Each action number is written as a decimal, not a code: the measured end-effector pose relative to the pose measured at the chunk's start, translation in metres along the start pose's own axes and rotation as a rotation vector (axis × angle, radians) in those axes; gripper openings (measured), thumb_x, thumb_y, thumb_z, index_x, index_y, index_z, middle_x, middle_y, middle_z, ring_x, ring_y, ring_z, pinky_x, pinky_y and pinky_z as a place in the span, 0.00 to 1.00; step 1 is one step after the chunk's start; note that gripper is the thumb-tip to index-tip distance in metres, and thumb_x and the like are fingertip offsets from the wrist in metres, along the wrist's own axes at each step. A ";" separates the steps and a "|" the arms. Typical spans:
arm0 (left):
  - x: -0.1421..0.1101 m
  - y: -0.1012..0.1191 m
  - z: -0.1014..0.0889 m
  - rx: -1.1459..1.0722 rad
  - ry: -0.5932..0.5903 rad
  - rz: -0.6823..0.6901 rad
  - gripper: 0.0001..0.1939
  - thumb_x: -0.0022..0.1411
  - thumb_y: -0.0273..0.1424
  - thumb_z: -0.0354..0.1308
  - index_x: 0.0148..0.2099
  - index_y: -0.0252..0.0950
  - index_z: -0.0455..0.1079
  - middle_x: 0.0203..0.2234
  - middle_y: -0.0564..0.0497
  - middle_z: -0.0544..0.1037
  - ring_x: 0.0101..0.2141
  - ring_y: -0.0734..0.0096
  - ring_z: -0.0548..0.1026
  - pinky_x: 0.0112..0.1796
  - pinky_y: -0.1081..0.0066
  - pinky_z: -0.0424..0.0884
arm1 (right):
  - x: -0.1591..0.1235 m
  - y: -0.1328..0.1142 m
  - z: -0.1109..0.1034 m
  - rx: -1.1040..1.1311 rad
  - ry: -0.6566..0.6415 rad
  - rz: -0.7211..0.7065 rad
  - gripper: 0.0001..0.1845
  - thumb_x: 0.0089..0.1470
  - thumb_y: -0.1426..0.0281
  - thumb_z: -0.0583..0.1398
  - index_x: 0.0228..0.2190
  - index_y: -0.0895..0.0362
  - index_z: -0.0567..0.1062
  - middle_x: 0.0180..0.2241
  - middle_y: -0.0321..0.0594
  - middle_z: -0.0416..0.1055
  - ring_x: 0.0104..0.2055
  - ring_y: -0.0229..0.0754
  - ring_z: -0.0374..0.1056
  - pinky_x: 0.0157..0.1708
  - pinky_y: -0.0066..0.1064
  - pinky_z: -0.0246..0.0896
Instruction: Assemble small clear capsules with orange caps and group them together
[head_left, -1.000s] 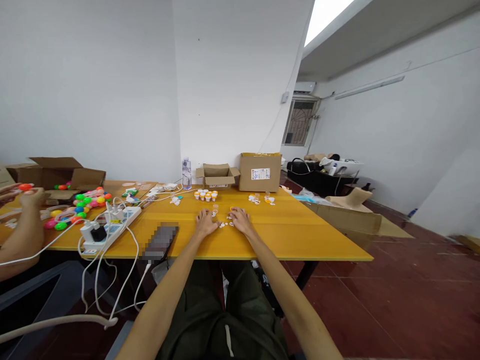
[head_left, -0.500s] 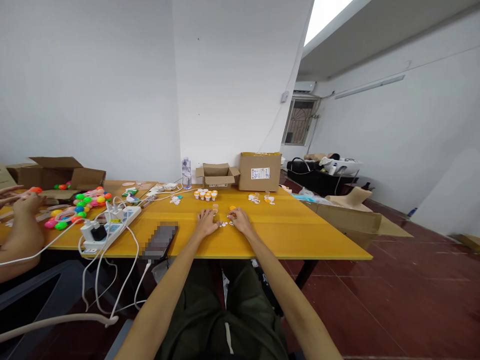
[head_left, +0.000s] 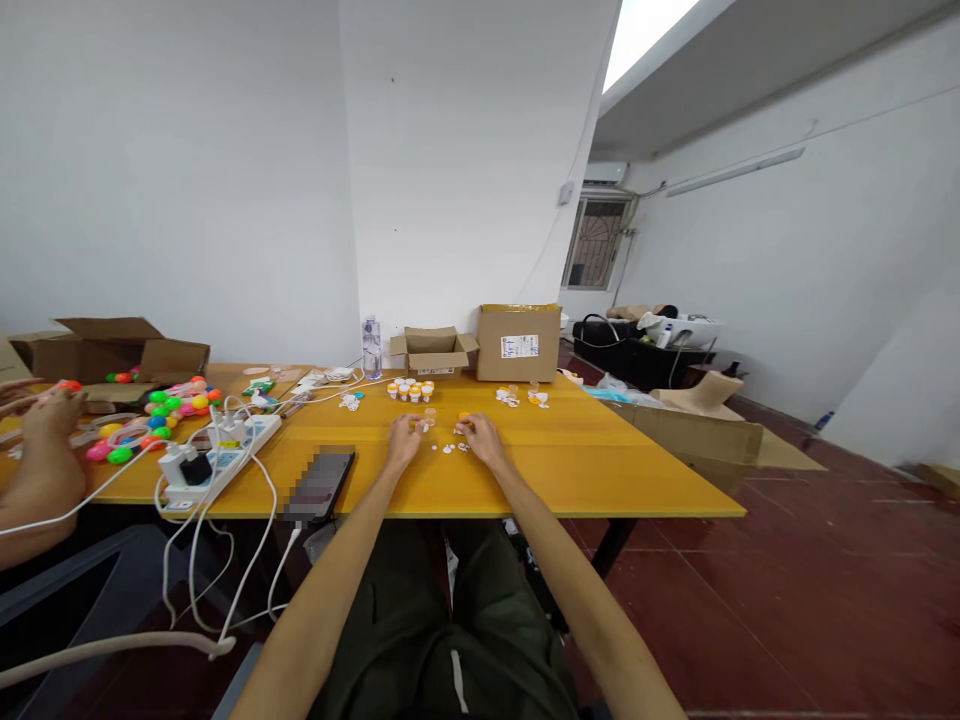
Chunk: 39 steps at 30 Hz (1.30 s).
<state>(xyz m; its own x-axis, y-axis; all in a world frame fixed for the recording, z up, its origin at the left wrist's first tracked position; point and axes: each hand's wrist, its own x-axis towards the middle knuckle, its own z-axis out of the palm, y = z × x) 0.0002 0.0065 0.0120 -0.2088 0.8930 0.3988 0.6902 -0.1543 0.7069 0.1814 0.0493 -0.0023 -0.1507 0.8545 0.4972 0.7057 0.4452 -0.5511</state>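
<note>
My left hand (head_left: 405, 438) and my right hand (head_left: 480, 438) rest side by side on the yellow table (head_left: 570, 470), a little apart. Both have their fingers curled inward in a pinch, and what they pinch is too small to name. Small white pieces (head_left: 448, 449) lie on the table between the two hands. Just beyond the fingertips stand a small clear vial (head_left: 430, 415) and an orange cap (head_left: 463, 416). Farther back is a cluster of small orange-capped vials (head_left: 411, 390).
An open cardboard box (head_left: 433, 350), a closed one (head_left: 519, 342) and a water bottle (head_left: 372, 346) stand at the table's far edge. At left are a power strip (head_left: 217, 455) with cables, a dark phone (head_left: 319, 485), bright plastic balls (head_left: 161, 410) and another person's hand (head_left: 45, 418).
My hands went from lying flat on the table to curled, with the fingertips drawn in. The other person's hand at left has lowered a little.
</note>
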 end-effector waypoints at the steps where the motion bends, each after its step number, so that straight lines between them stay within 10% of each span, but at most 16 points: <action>1: 0.001 -0.002 -0.001 -0.031 0.035 -0.008 0.12 0.62 0.31 0.52 0.43 0.39 0.76 0.45 0.47 0.79 0.49 0.60 0.74 0.53 0.62 0.67 | 0.000 -0.001 -0.002 -0.001 0.014 0.012 0.09 0.57 0.73 0.58 0.34 0.53 0.80 0.39 0.40 0.77 0.44 0.43 0.72 0.47 0.31 0.64; 9: -0.002 0.005 -0.005 -0.063 0.087 0.042 0.10 0.61 0.27 0.52 0.38 0.39 0.75 0.40 0.49 0.80 0.45 0.63 0.75 0.50 0.64 0.68 | -0.001 0.003 -0.010 0.011 0.092 0.130 0.13 0.55 0.78 0.56 0.35 0.54 0.78 0.39 0.41 0.79 0.42 0.43 0.74 0.42 0.30 0.66; 23: -0.024 0.019 -0.003 0.234 -0.286 0.406 0.03 0.59 0.31 0.59 0.37 0.43 0.74 0.41 0.49 0.74 0.50 0.58 0.66 0.53 0.58 0.59 | -0.010 -0.006 -0.016 -0.129 -0.019 0.121 0.04 0.55 0.70 0.62 0.34 0.51 0.79 0.40 0.42 0.78 0.43 0.44 0.73 0.39 0.30 0.63; 39: -0.007 0.013 -0.008 0.096 0.013 0.007 0.16 0.57 0.22 0.50 0.42 0.42 0.74 0.45 0.50 0.78 0.50 0.59 0.71 0.51 0.61 0.65 | -0.009 0.009 -0.012 -0.046 -0.022 0.083 0.12 0.52 0.76 0.60 0.38 0.53 0.79 0.42 0.40 0.77 0.43 0.43 0.73 0.45 0.31 0.65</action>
<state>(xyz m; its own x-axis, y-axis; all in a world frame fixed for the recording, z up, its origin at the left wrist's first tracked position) 0.0045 -0.0051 0.0231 -0.2121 0.8865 0.4112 0.7545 -0.1189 0.6455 0.1976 0.0424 -0.0036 -0.1057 0.8938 0.4359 0.7473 0.3606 -0.5581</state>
